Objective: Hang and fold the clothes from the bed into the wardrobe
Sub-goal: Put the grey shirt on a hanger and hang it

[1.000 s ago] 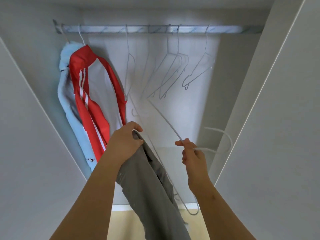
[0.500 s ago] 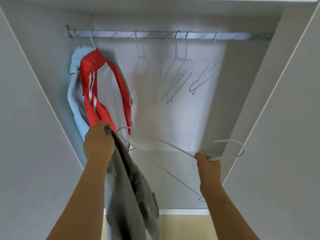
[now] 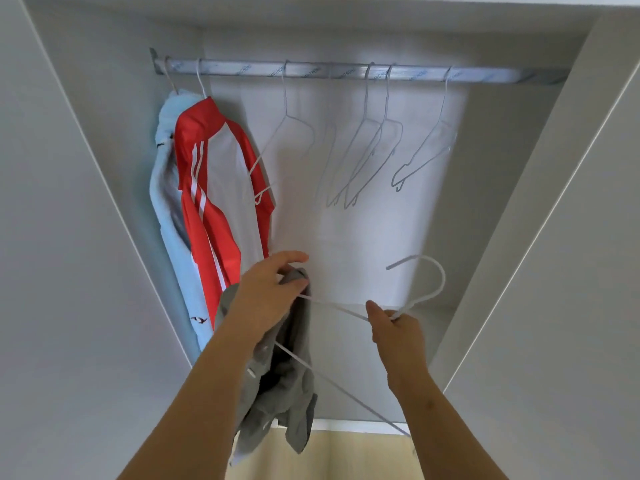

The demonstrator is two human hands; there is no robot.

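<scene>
Grey cloth garment point(image 3: 277, 393) may slide off the thin white wire hanger point(image 3: 334, 306)

The left hand point(image 3: 268, 294) clamps the bunched garment against one hanger end, well below the wardrobe's metal rail point(image 3: 346, 72). The right hand point(image 3: 398, 329) pinches the hanger neck between closed fingers point(image 3: 374, 308). Loaded on one side, the hanger would likely tip and shed the cloth, or snag the red-and-white jacket point(image 3: 214, 202).

The left hand point(image 3: 266, 296) grips the top of a grey garment point(image 3: 280, 393), where one arm of a white hanger point(image 3: 417, 305) enters its folds. The right hand point(image 3: 398, 334) pinches the hanger's neck (hook upward). Behind, a red-and-white jacket point(image 3: 221, 202) and empty hangers point(image 3: 374, 147) hang from the rail point(image 3: 346, 72).
</scene>
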